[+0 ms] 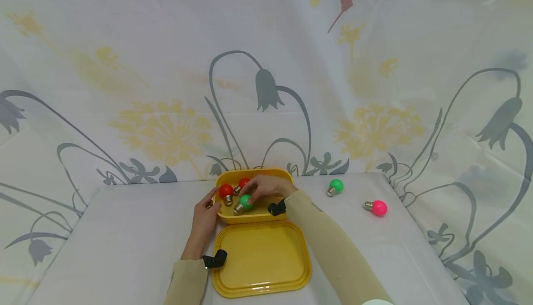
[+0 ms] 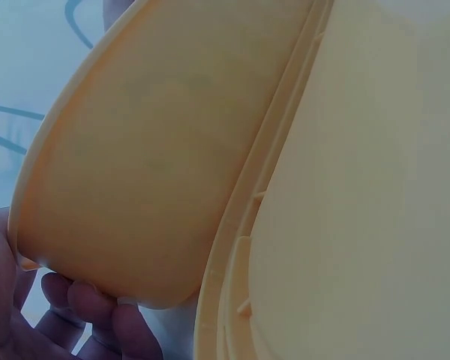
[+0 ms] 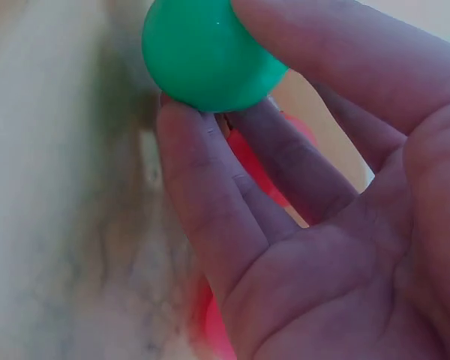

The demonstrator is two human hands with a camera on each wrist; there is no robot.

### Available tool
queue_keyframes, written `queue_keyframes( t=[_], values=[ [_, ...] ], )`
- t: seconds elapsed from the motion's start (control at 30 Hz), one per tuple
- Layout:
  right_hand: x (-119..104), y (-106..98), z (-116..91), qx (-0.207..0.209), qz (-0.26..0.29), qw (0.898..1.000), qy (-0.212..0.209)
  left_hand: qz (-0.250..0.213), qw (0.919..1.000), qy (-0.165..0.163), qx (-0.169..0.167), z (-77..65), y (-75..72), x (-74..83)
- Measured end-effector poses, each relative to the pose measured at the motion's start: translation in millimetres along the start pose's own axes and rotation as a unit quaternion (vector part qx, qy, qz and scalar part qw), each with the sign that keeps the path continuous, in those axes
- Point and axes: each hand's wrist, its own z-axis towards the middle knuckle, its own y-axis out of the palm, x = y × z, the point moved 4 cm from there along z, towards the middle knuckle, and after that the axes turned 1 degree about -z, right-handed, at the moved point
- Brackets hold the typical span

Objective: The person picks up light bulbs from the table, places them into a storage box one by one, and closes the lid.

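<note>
In the head view, the right hand point(image 1: 266, 187) is over the yellow container point(image 1: 272, 171), its grip closed around the green bulb point(image 1: 244, 201), whose metal base points down towards the near left. That bulb is within the container's walls; whether it touches the floor there, I cannot tell. Two red bulbs, one at the left end point(image 1: 226, 190) and one near the far wall point(image 1: 244, 182), lie inside. The left hand point(image 1: 207, 208) steadies the container's left end. The yellow lid point(image 1: 262, 258) lies flat on the table point(image 1: 137, 231), just in front of the container. To the right, well apart from it, lie a second green bulb point(image 1: 336, 185) and a pink bulb point(image 1: 379, 208).

In the left wrist view, the left hand's grip is curled about one end of the container, with fingers against the outside of the wall and no bulb in it.

In the right wrist view, the thumb and fingertips pinch the green bulb's round globe, spread only as wide as the globe. A red shape point(image 3: 259, 169) shows behind the fingers.

The step in hand looks like placing this bulb among the red ones; the next move probably calls for lowering it gently and loosening the pinch, while the left hand keeps the container steady.
</note>
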Motion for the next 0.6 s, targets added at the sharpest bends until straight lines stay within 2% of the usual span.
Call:
queue_keyframes(
  t=[0.23, 0.6],
  values=[
    [-0.7, 2.3, 2.3, -0.001, -0.017, 1.000, 0.000, 0.002, 1.0000, 0.004, 0.002, 1.0, 0.3, -1.9],
    [-0.8, 3.3, 2.9, -0.004, -0.013, 1.000, 0.012, 0.005, 1.0000, 0.002, -0.001, 0.6, 0.0, -0.9]
  ],
)
